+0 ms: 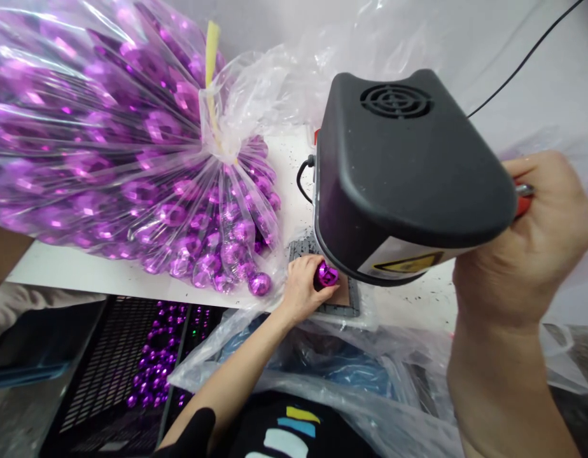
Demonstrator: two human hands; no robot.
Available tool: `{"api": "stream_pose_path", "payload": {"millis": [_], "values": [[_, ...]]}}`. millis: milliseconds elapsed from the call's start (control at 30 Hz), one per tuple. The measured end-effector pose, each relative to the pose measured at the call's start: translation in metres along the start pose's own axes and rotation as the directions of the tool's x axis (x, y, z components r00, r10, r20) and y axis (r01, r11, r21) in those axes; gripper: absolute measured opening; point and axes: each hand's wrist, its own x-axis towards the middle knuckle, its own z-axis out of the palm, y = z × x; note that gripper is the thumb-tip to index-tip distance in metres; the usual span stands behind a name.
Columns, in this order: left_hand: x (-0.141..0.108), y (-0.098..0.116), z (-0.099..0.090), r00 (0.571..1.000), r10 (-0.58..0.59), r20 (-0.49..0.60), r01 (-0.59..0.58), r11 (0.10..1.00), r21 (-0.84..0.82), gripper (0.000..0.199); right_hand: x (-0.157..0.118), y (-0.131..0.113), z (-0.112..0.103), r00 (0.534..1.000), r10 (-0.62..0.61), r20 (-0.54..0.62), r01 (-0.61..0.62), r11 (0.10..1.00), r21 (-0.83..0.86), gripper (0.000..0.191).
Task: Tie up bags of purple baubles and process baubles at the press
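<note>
My left hand [303,286] is closed round a shiny purple faceted ball [327,274]. It rests over a grey base plate [347,303] with a brown patch, just below a black machine head [418,165]. The head has a round vent on top and a yellow warning label [408,261] at the front. At the right, my right hand [527,248] is wrapped round a red lever [524,205] with a metal end, on the side of the head. Most of the lever is hidden by my fingers. The machine head hides what lies beneath it.
A big clear bag [93,127] of purple balls, tied with a yellow strip [211,54], lies on the white table [84,270] at left. Below stands a black crate [91,375] with more purple balls. Clear plastic [351,394] hangs at the table's front edge. A black cable [523,63] runs behind.
</note>
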Motion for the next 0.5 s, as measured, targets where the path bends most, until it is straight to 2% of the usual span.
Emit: {"api": "stream_pose_path", "payload": {"millis": [167,333,500], "values": [[0.001,-0.001,0.003,0.999,0.012,0.031,-0.012,1.000,0.003,0.045,0.003,0.007,0.000,1.000,-0.026,0.004,0.026,1.000,0.015,0.024],[0.000,0.000,0.001,0.995,0.005,0.101,-0.006,1.000,0.007,0.036,0.003,0.006,0.001,0.999,-0.049,-0.002,0.048,0.998,-0.032,0.024],[-0.001,0.002,0.000,0.995,-0.010,0.103,0.013,1.000,-0.028,0.043,-0.027,0.004,-0.010,0.974,-0.195,-0.114,0.173,0.969,-0.179,0.024]]}}
